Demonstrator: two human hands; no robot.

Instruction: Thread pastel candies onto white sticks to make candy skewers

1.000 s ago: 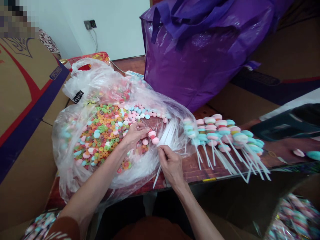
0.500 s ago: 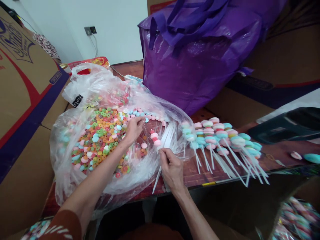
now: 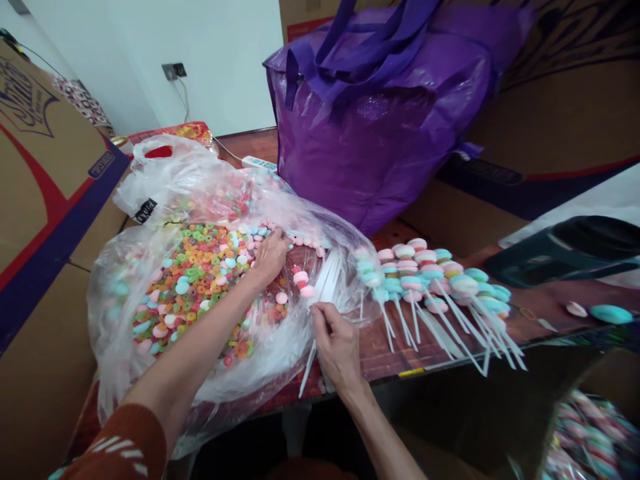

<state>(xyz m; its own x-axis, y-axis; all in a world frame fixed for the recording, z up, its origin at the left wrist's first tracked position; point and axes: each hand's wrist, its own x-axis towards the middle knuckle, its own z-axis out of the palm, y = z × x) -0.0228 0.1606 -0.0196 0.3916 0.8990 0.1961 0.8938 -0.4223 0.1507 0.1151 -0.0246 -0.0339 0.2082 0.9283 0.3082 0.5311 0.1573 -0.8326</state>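
- Desk [image 3: 373, 353] before you carries everything named here, its near edge running just past your forearms.
- Purple bag [image 3: 370, 147] stands behind the sweets, toward the desk's far edge, where it leaves the front to your hands.
- Clear plastic bag [image 3: 165, 180] spreads over the desk's left part, its mouth folded back, probably so that you can reach the heap of gummy rings [image 3: 205, 267] and pastel sweets inside.
- Threaded candy sticks [image 3: 425, 267] lie side by side on the desk's right part, bare ends toward the near edge, seemingly to keep their heads together.
- Your right hand [image 3: 340, 347] is near the desk's front edge, thumb and forefinger pressed together on the held candy stick's lower end.
- Your left hand [image 3: 273, 257] is over the heap's far right side, fingers bunched and touching the sweets; you cannot tell from here whether they grip one.
- White sticks [image 3: 329, 277] lie bundled between the held piece and the threaded ones, handy to your right hand.
- Held candy stick [image 3: 303, 283] bears pink and red sweets; pinching it low appears to leave its tip free.
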